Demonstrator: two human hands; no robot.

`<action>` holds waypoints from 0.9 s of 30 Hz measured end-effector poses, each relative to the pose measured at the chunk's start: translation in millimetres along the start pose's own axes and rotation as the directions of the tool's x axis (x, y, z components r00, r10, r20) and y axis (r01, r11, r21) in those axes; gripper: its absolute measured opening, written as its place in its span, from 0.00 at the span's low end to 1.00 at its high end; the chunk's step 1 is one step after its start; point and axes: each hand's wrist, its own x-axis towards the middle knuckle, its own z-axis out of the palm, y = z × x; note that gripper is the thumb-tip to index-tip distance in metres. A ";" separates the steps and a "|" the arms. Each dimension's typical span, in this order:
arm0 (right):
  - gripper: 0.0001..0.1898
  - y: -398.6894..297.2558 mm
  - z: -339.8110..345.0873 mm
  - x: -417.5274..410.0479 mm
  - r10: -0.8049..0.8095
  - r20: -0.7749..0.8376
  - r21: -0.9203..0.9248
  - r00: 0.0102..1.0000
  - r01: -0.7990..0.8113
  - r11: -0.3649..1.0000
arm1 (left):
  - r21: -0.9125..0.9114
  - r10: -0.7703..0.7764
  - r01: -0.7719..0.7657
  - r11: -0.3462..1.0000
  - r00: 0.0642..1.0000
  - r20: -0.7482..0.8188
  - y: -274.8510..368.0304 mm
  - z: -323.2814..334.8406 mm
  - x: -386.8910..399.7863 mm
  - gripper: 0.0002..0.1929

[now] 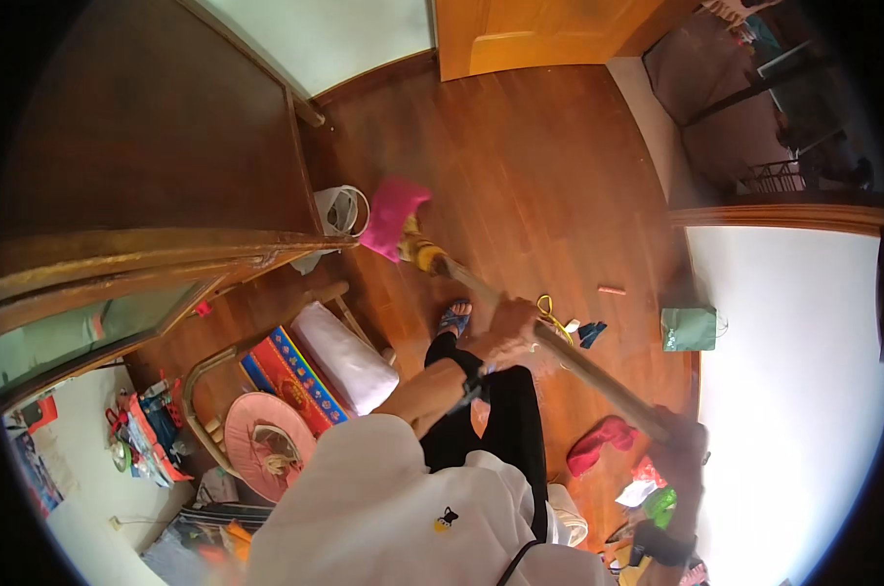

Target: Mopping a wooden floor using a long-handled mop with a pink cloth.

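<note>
Both hands hold a long-handled broom. Its wooden handle [595, 373] slants across the floor in front of my body. My left hand [513, 324] is closed around the handle at mid-length, and my right hand [677, 439] grips it near the upper end on the right. The lower end has a yellow-and-brown bound neck [421, 250] and a blurred pink head [390, 216]. That head is at the floor, close to a white bin-like container [337, 211] at the cabinet corner. One foot in a blue sandal [455, 318] shows below the handle.
A dark wooden cabinet [156, 132] stands left. A bamboo chair [193, 388] holds a pink hat [245, 439], a patterned cloth and a pale cushion [346, 359]. Yellow cord [551, 311], dark cloth [592, 334], a red cloth [601, 443] and a green bag [689, 329] are to the right.
</note>
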 end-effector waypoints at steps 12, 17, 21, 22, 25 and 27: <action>0.24 27.1 -36.4 95.8 -0.024 0.106 -0.249 0.994 0.050 0.967 | -0.036 -0.066 0.069 0.997 0.994 0.083 -3.2 13.1 99.0 0.09; 0.24 40.2 -150.2 110.6 0.065 0.087 -0.371 0.994 -0.028 0.928 | -0.169 0.072 -0.059 0.984 0.995 0.074 93.9 1.5 176.0 0.07; 0.25 58.3 -213.6 128.8 0.324 0.030 -0.235 0.946 -0.308 0.922 | -0.219 0.191 -0.184 0.958 0.981 0.012 116.5 -33.0 217.3 0.07; 0.26 71.2 -209.1 140.2 0.289 0.074 -0.147 0.954 -0.276 0.950 | -0.186 0.151 -0.146 0.972 0.988 0.016 102.6 -48.1 218.3 0.07; 0.27 65.7 -166.6 193.8 0.155 0.149 0.127 0.977 -0.175 0.976 | -0.127 0.066 -0.076 0.989 0.995 -0.078 25.7 -84.4 223.1 0.08; 0.29 49.9 -101.8 243.1 0.045 0.200 0.263 0.979 -0.098 0.960 | 0.023 0.080 -0.077 0.997 0.976 -0.204 -56.3 -103.3 220.4 0.08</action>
